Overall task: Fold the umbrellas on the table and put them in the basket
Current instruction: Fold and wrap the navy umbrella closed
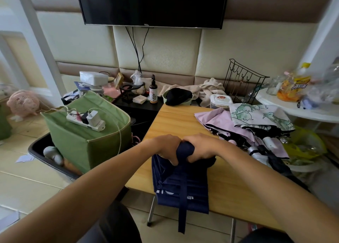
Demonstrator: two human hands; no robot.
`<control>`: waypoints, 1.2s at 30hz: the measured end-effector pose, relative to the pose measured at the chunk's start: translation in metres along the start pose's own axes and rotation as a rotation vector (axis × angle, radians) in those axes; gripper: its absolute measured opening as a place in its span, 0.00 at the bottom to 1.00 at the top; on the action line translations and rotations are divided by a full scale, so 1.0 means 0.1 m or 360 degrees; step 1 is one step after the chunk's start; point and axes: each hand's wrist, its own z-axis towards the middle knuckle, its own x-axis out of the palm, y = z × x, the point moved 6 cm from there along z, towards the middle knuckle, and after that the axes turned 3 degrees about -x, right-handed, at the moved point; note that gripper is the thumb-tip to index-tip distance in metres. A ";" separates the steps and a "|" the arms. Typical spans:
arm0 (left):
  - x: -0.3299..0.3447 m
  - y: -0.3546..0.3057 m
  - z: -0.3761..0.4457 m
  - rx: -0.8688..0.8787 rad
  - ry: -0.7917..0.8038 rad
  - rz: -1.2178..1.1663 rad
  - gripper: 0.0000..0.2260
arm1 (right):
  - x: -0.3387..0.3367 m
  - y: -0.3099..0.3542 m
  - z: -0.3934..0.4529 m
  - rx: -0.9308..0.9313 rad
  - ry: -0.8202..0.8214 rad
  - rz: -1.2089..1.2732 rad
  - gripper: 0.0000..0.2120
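A navy blue umbrella point(180, 187) lies on the wooden table point(176, 121), its canopy pleated and its strap hanging over the near edge. My left hand point(165, 146) and my right hand point(199, 147) both grip its far end, side by side. To the right lie a pink umbrella point(220, 121), a white one with green flower print point(256, 116) and a black and white one point(266, 154), all loosely collapsed. A green fabric basket point(88, 132) stands left of the table; a power strip point(85, 120) with chargers lies across its top.
A black tray point(45, 160) on the floor holds the basket. Behind the table are a spray bottle point(153, 92), a black hat in a green bowl point(177, 96), towels, a wipes box point(221, 100) and a wire rack point(244, 81). A white side table point(293, 110) with bottles stands at the right.
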 end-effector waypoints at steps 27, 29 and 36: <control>-0.18 0.11 -0.57 -0.0044 -0.0775 0.0281 0.15 | -0.18 -0.03 -0.27 0.0312 0.0589 0.0332 0.19; -0.18 0.15 -0.61 -0.0080 -0.0776 0.0235 0.15 | -0.19 0.00 -0.29 0.0317 0.0604 0.0332 0.18; -0.04 0.40 -0.58 -0.0140 -0.0228 -0.0397 0.15 | -0.23 0.23 -0.32 0.0142 0.0314 -0.0207 0.30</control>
